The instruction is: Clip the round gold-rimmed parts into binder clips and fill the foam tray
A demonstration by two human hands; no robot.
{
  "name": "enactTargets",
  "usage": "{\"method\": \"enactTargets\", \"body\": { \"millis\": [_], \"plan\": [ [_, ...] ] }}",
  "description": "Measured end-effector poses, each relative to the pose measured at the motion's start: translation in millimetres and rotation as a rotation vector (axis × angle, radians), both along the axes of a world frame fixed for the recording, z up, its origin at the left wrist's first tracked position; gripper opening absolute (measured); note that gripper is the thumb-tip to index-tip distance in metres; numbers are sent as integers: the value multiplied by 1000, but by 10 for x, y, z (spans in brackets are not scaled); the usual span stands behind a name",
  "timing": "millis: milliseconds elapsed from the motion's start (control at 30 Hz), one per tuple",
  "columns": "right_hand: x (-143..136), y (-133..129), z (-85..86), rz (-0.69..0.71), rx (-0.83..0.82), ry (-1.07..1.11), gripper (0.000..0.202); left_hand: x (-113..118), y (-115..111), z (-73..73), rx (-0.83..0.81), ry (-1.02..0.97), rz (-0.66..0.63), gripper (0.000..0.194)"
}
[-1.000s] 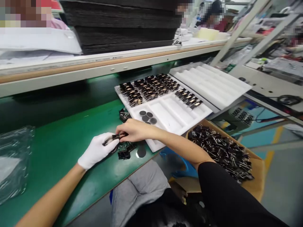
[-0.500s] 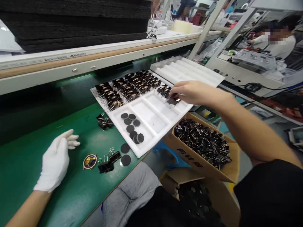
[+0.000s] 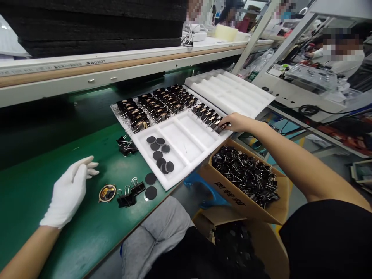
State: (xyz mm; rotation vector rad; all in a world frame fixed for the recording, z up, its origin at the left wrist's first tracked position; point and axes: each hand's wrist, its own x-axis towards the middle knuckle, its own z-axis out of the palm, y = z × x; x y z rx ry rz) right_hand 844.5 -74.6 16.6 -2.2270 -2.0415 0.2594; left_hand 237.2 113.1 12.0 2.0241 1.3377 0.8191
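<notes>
My left hand (image 3: 69,190), in a white glove, hovers over the green mat with its fingers stretched out and nothing in them. Right of it lie a round gold watch case (image 3: 107,193), loose black binder clips (image 3: 126,198) and two black discs (image 3: 150,193). My bare right hand (image 3: 234,122) reaches to the right end of a clip row in the white tray (image 3: 181,174). Its fingers are closed on a black binder clip (image 3: 221,126); part of that clip is hidden. Several clipped watch cases (image 3: 158,106) fill the tray's far rows. Loose black discs (image 3: 157,155) lie in its near left compartment.
A cardboard box of binder clips (image 3: 247,174) stands below the tray at right, with another box of dark pieces (image 3: 232,242) under it. A ridged white tray (image 3: 229,91) lies behind. Black foam slabs (image 3: 95,27) rest on the shelf. Other people sit in the background.
My right hand has moved right and slightly nearer along the row, and more clipped pieces now show to its left. My left hand has hardly moved. The view has shifted slightly.
</notes>
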Motion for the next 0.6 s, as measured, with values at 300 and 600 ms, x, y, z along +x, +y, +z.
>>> {"method": "enactTargets", "body": {
  "millis": [300,600],
  "plan": [
    [-176,-228,535,-89,129,11,24,-146,-62,-9,21,-27,25,42],
    [-2161,203,695,555,292,38,33,-1162,-599,-32,550,441,-58,38]
  ]
}}
